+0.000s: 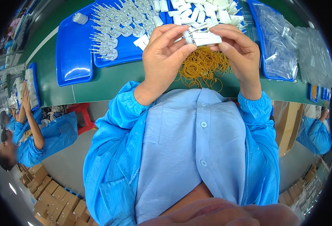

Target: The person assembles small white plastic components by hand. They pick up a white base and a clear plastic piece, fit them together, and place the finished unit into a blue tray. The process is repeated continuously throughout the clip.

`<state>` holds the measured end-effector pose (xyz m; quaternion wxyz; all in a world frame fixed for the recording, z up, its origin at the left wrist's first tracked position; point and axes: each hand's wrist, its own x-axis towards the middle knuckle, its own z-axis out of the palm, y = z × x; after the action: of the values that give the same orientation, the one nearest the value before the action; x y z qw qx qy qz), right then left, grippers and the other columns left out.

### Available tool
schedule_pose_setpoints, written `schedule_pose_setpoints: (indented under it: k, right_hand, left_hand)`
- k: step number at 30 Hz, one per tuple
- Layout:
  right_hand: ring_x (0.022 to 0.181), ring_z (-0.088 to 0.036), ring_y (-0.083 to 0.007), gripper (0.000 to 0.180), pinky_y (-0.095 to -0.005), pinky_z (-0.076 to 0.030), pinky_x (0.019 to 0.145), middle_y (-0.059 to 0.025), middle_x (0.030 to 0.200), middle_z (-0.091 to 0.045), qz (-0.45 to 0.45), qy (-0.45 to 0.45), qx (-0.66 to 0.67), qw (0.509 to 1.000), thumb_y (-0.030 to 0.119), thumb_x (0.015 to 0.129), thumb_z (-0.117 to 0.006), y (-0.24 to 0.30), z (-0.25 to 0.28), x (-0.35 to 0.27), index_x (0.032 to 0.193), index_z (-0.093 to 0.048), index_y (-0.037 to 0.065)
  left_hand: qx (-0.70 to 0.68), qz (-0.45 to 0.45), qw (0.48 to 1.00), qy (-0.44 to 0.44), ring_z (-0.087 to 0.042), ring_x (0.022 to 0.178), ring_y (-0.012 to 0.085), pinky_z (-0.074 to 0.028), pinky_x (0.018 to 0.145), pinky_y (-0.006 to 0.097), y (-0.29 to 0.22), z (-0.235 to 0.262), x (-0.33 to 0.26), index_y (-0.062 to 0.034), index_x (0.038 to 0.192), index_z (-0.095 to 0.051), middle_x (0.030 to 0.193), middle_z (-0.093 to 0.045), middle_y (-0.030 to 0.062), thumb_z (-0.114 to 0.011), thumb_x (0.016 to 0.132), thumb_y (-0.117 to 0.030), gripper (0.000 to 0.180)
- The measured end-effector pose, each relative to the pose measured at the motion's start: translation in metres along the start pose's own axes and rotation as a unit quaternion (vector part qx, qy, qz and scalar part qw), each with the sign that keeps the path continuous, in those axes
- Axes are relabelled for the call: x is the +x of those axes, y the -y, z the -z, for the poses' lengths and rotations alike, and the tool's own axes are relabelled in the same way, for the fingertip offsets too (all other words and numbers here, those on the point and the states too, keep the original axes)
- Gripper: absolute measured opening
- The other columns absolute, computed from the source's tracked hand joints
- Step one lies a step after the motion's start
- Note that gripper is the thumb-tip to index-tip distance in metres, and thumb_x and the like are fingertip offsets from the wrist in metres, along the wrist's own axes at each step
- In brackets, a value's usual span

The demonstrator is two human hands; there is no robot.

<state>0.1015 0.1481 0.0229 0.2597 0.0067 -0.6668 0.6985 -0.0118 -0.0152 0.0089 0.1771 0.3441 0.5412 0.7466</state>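
Observation:
Both of my hands are raised over the table's near edge, pinching a small white plastic assembly between them. My left hand (165,51) closes thumb and fingers on its end with thin, dark-banded prongs (189,37). The white tapered block (208,38) at the other end is gripped by my right hand (241,47). Fingertips hide part of the join, so I cannot tell whether the two ends are one piece. Just below lies a heap of yellow-brown rubber bands (201,66). Behind my hands, white plastic blocks (201,17) are piled up.
A blue tray (98,62) bears rows of pale, thin-tipped pieces (124,20). Another blue tray (73,67) at the left holds a bundle (80,18). Clear plastic sleeves (280,49) fill a tray at the right. Co-workers in blue (32,147) sit at the left.

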Motion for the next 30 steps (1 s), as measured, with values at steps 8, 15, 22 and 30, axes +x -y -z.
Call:
schedule_pose_setpoints:
  k: [8, 15, 22, 30]
  right_hand:
    - [0.096, -0.063, -0.0194, 0.019, -0.0265, -0.057, 0.085, -0.0123, 0.107, -0.059, -0.020, -0.017, -0.002, 1.000, -0.006, 0.089, -0.056, -0.001, -0.001, -0.001, 0.104, -0.067, -0.005]
    - [0.083, -0.064, -0.0131, 0.018, -0.0220, -0.053, 0.073, -0.0091, 0.100, -0.062, -0.014, -0.028, -0.104, 0.994, -0.006, 0.085, -0.059, -0.005, -0.002, -0.003, 0.100, -0.070, -0.002]
    - [0.076, -0.061, -0.0105, 0.017, -0.0222, -0.049, 0.067, -0.0074, 0.095, -0.064, 0.037, -0.057, -0.311, 0.948, 0.005, 0.086, -0.064, 0.000, 0.005, 0.026, 0.102, -0.068, 0.000]
    - [0.086, -0.060, -0.0356, 0.012, -0.0437, -0.049, 0.078, -0.0174, 0.084, -0.064, 0.126, 0.093, -0.631, 0.760, 0.009, 0.075, -0.062, -0.075, 0.040, 0.126, 0.085, -0.064, 0.002]
  left_hand:
    - [-0.018, -0.018, 1.000, 0.017, -0.055, 0.111, 0.0205, -0.050, 0.096, 0.033, 0.001, 0.000, -0.001, 0.0039, 0.116, -0.060, 0.119, -0.050, 0.0103, -0.070, 0.078, 0.009, 0.040]
    - [0.003, 0.011, 0.999, 0.043, -0.055, 0.112, 0.0203, -0.051, 0.098, 0.032, 0.003, 0.005, -0.001, 0.0043, 0.114, -0.060, 0.118, -0.045, 0.0074, -0.067, 0.078, 0.013, 0.038]
    - [-0.081, 0.086, 0.990, -0.073, -0.058, 0.107, 0.0195, -0.052, 0.088, 0.030, 0.021, 0.022, 0.000, 0.0030, 0.107, -0.064, 0.120, -0.049, 0.0077, -0.069, 0.079, 0.009, 0.029]
    - [-0.096, 0.088, 0.984, -0.120, -0.063, 0.100, 0.0214, -0.053, 0.082, 0.027, 0.013, 0.039, 0.008, 0.0032, 0.120, -0.050, 0.112, -0.062, 0.0199, -0.066, 0.081, 0.009, 0.043]
